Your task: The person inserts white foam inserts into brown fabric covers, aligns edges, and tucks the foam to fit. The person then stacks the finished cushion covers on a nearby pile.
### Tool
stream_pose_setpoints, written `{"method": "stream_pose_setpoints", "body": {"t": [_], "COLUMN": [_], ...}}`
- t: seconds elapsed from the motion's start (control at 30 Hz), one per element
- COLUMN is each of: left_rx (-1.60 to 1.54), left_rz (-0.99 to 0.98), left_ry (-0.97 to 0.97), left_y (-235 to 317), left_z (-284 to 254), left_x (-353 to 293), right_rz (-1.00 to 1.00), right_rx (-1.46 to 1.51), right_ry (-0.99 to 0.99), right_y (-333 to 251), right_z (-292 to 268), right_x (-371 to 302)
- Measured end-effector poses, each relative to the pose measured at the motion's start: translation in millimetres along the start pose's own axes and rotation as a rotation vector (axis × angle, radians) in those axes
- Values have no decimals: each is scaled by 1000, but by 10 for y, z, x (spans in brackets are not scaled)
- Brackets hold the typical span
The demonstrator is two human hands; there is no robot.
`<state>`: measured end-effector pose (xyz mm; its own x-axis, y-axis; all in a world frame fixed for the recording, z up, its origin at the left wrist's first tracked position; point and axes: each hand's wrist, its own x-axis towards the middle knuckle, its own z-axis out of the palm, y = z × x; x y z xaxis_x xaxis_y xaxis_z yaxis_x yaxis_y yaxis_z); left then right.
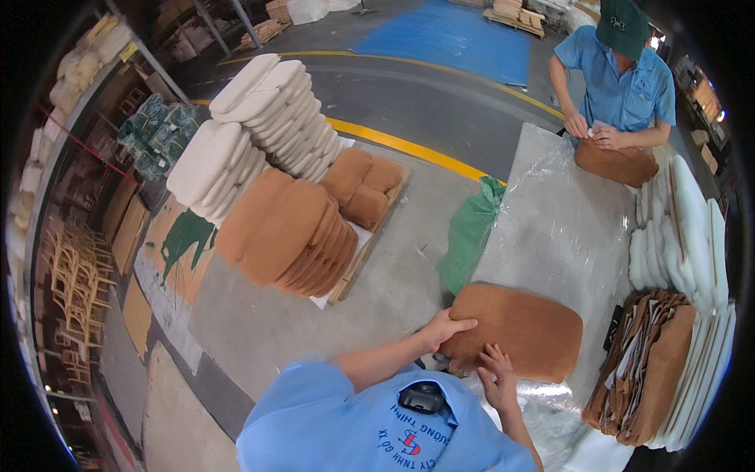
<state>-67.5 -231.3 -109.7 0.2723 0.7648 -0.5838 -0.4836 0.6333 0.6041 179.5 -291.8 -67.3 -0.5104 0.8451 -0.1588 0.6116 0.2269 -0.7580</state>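
So the left hand's fingers (462,325) have the near-left edge of a brown pad (519,330) pinched, thumb on top, while the right hand (497,368) is spread loosely on its lower edge, not really gripping as far as I can tell. The pad lies right under those fingers, on the worktop (511,244). There's a clear plastic sheet (550,197) beneath it that looks slick, so a tug from the left with the right barely pressing could slide or skew the pad. Off to the right of the fingers, a packed brown stack (641,370) stands on edge; a stray right elbow might topple it. Count-wise: two hands on one pad, one green bag (470,236) up ahead of the left fingers, one co-worker (617,79) well beyond the right ones with one more brown piece (617,163). Pieces in that packed stack? Too squashed together to count, sorry.
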Motion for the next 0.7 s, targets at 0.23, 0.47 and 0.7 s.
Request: {"method": "stream_pose_setpoints", "body": {"t": [0.23, 0.47, 0.7], "left_rx": [439, 1086, 1331], "left_rz": [439, 721, 1305], "left_ry": [15, -243, 451], "left_y": [533, 2068, 2802], "left_z": [312, 222, -805], "left_x": [-882, -2254, -2001], "right_rz": [-20, 72, 151], "right_rx": [-193, 377, 795], "right_ry": [631, -46, -4], "right_y": [23, -675, -1143], "right_z": [-938, -1352, 251], "right_x": [-302, -25, 688]}}
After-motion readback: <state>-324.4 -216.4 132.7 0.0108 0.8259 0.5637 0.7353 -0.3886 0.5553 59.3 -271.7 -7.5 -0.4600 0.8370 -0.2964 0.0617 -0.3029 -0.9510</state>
